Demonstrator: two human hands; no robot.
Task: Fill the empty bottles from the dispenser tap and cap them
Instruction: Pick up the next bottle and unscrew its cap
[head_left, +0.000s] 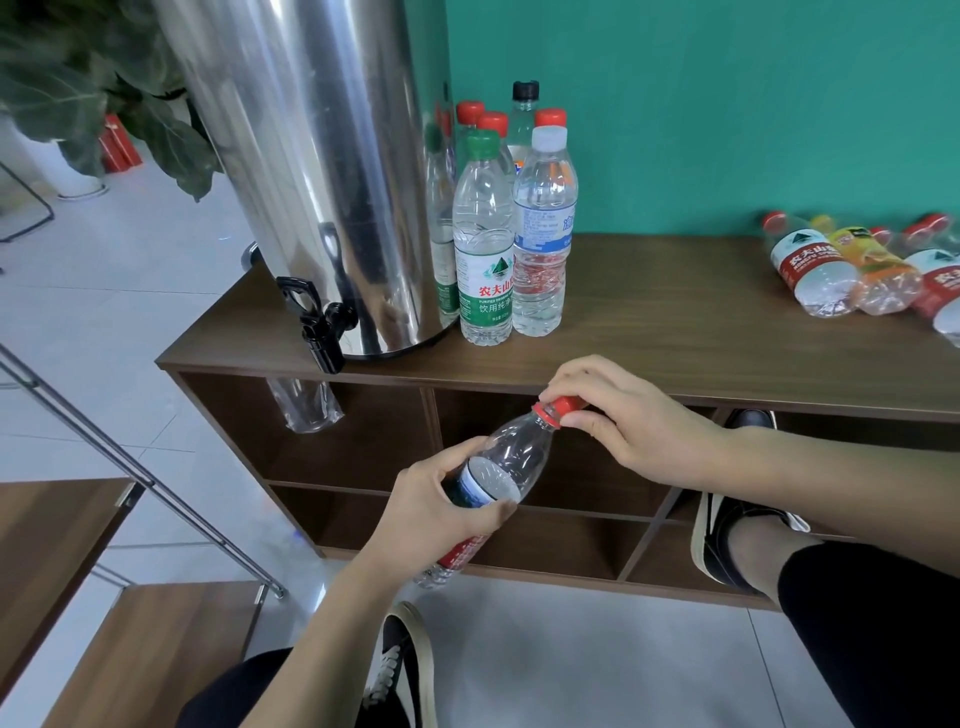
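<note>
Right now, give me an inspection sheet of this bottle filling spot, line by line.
Surface: brown shelf top, above open compartments.
Job's things: steel dispenser with black tap; upright capped bottles beside it; held bottle, tilted, red cap on.
Clutter: bottles lying flat at the right end; plastic bag under the tap.
Grippers: left hand grips the held bottle's body; right hand pinches its cap.
Cables: nothing seen.
Surroundings: teal wall, plant, tiled floor.

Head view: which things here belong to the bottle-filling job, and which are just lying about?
Job: held bottle, its red cap, left hand, right hand, dispenser tap, lying bottles, standing bottles.

Lying about: plant, shoes in shelf.
</note>
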